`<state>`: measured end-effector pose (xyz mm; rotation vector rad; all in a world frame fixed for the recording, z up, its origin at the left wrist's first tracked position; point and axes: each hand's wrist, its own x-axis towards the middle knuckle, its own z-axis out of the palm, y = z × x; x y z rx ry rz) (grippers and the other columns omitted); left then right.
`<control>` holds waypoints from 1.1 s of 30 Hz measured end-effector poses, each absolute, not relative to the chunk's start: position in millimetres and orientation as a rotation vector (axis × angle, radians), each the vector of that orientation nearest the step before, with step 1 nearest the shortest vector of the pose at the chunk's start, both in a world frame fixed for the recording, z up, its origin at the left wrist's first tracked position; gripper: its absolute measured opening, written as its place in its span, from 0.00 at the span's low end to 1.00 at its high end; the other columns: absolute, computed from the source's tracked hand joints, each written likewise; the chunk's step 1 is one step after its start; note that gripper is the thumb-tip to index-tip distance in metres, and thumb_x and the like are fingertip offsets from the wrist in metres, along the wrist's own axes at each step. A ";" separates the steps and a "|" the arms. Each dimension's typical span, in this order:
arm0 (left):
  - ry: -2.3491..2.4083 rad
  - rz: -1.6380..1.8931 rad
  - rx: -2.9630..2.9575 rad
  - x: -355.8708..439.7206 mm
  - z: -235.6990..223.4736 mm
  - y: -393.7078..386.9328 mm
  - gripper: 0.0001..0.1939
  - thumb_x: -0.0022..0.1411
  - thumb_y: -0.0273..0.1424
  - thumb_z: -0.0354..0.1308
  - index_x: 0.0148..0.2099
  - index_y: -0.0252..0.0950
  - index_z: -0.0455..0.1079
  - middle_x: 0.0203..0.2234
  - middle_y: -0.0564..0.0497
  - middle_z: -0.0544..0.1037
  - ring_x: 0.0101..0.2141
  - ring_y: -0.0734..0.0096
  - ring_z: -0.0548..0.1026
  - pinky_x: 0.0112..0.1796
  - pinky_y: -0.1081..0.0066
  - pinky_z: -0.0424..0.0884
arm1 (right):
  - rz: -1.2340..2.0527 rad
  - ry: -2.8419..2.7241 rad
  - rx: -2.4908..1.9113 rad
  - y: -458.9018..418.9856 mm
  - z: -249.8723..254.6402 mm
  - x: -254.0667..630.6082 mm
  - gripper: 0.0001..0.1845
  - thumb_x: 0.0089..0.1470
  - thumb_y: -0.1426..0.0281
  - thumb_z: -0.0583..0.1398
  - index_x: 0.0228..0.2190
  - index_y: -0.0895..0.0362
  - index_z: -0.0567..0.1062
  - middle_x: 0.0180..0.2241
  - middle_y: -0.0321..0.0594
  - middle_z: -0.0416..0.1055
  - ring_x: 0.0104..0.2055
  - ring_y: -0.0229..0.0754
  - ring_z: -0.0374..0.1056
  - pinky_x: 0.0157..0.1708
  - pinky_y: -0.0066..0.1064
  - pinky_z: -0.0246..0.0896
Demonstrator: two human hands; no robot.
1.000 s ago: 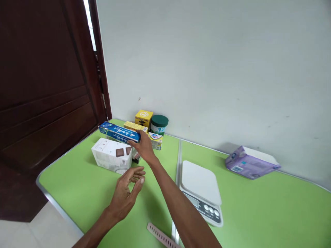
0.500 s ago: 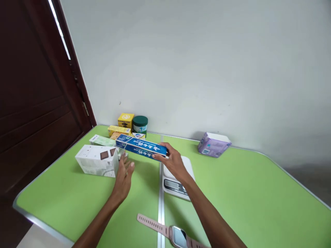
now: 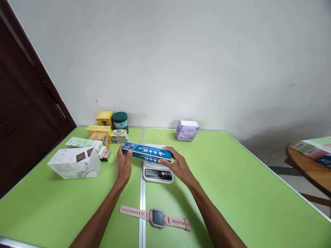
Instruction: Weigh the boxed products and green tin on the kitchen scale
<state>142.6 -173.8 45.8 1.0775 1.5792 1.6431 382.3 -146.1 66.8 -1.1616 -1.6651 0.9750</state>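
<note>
A long blue toothpaste box (image 3: 147, 152) is held level between my two hands, above a white kitchen scale (image 3: 158, 175). My left hand (image 3: 124, 167) grips its left end, thumb at the front. At the right end, my right hand (image 3: 178, 166) has its fingers behind the box and its thumb on the front face. The box hides much of the scale's weighing plate, while the display and buttons show below it. Whether box and plate touch I cannot tell. Nearer to me, a pink-strapped smartwatch (image 3: 157, 218) lies across the table's seam.
To the left stand a white box (image 3: 74, 163), a pale green box (image 3: 84, 143), a yellow box (image 3: 104, 118), a green-lidded tub (image 3: 120, 120) and several small cartons. A purple packet (image 3: 187, 131) sits near the wall. A wooden stool (image 3: 307, 165) stands right of the green table (image 3: 227, 193).
My left hand has closed on the left end of the toothpaste box, which only my right hand held before. The box is now over the scale. The view has swung right.
</note>
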 end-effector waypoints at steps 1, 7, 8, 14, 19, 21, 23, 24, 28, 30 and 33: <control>1.566 1.611 1.096 142.7 44.8 -172.5 0.39 0.66 0.56 0.54 0.69 0.36 0.56 0.66 0.35 0.65 0.66 0.50 0.65 0.67 0.51 0.58 | 0.978 -1.655 -1.162 -146.2 62.7 387.4 0.28 0.50 0.54 0.69 0.49 0.52 0.73 0.47 0.41 0.75 0.47 0.51 0.72 0.48 0.38 0.66; 1.509 1.512 1.267 158.5 39.1 -181.1 0.36 0.68 0.54 0.53 0.68 0.36 0.58 0.64 0.36 0.66 0.61 0.53 0.70 0.63 0.52 0.63 | 1.095 -1.544 -1.153 -150.1 50.3 416.2 0.32 0.49 0.52 0.70 0.52 0.51 0.72 0.54 0.43 0.74 0.53 0.54 0.71 0.52 0.42 0.67; 1.516 1.504 1.293 160.8 38.7 -183.5 0.35 0.68 0.53 0.53 0.68 0.37 0.57 0.65 0.36 0.65 0.62 0.53 0.69 0.63 0.52 0.64 | 1.125 -1.514 -1.145 -150.9 49.3 418.4 0.34 0.48 0.52 0.70 0.53 0.51 0.72 0.57 0.44 0.72 0.55 0.55 0.70 0.54 0.44 0.66; 1.563 1.501 1.280 153.9 28.7 -184.8 0.42 0.70 0.56 0.47 0.75 0.37 0.44 0.68 0.34 0.61 0.66 0.53 0.64 0.67 0.51 0.57 | 1.176 -1.152 -1.122 -149.1 27.6 416.9 0.49 0.48 0.38 0.65 0.63 0.49 0.65 0.67 0.49 0.63 0.66 0.56 0.63 0.62 0.49 0.62; 1.547 1.478 1.309 146.5 16.9 -177.4 0.43 0.70 0.57 0.44 0.76 0.38 0.44 0.71 0.36 0.59 0.70 0.56 0.57 0.70 0.53 0.51 | 1.145 -0.785 -1.125 -145.7 9.4 409.5 0.52 0.50 0.30 0.53 0.58 0.57 0.71 0.56 0.56 0.74 0.61 0.59 0.69 0.59 0.51 0.66; 1.547 1.491 1.295 147.3 16.0 -176.4 0.43 0.70 0.58 0.43 0.76 0.37 0.43 0.71 0.36 0.58 0.71 0.57 0.57 0.70 0.54 0.50 | 1.095 -0.776 -1.131 -146.2 7.6 406.6 0.51 0.51 0.30 0.54 0.57 0.59 0.72 0.55 0.57 0.74 0.60 0.59 0.70 0.59 0.52 0.65; 1.541 1.503 1.280 148.6 16.7 -176.4 0.44 0.70 0.58 0.43 0.76 0.37 0.43 0.71 0.36 0.57 0.71 0.57 0.57 0.70 0.54 0.50 | 1.037 -0.791 -1.142 -148.2 8.1 404.2 0.50 0.53 0.31 0.53 0.56 0.60 0.73 0.56 0.58 0.74 0.59 0.58 0.71 0.59 0.52 0.65; 1.538 1.508 1.279 149.0 17.2 -176.6 0.43 0.70 0.58 0.43 0.76 0.37 0.43 0.72 0.36 0.57 0.71 0.57 0.57 0.70 0.54 0.51 | 1.005 -0.805 -1.151 -149.8 9.0 403.2 0.49 0.54 0.32 0.53 0.56 0.60 0.74 0.56 0.58 0.74 0.58 0.58 0.71 0.58 0.52 0.64; 1.538 1.505 1.339 150.3 17.8 -179.2 0.42 0.71 0.56 0.44 0.76 0.39 0.43 0.72 0.37 0.55 0.71 0.57 0.57 0.70 0.54 0.51 | 0.831 -0.915 -1.209 -161.8 15.1 398.0 0.40 0.62 0.38 0.50 0.54 0.58 0.75 0.55 0.54 0.75 0.56 0.55 0.72 0.57 0.49 0.65; 1.531 1.479 1.422 151.2 17.2 -181.8 0.41 0.71 0.56 0.44 0.76 0.38 0.44 0.73 0.37 0.54 0.71 0.57 0.55 0.70 0.55 0.50 | 0.723 -0.969 -1.248 -171.0 18.6 391.9 0.36 0.65 0.42 0.48 0.53 0.57 0.75 0.55 0.52 0.75 0.56 0.54 0.71 0.57 0.47 0.64; 1.536 1.432 1.538 153.6 19.1 -186.9 0.39 0.71 0.55 0.44 0.74 0.38 0.50 0.72 0.39 0.55 0.72 0.58 0.54 0.71 0.55 0.47 | 0.642 -1.032 -1.291 -184.2 22.7 379.1 0.34 0.67 0.45 0.49 0.56 0.58 0.74 0.57 0.52 0.73 0.60 0.53 0.68 0.62 0.46 0.60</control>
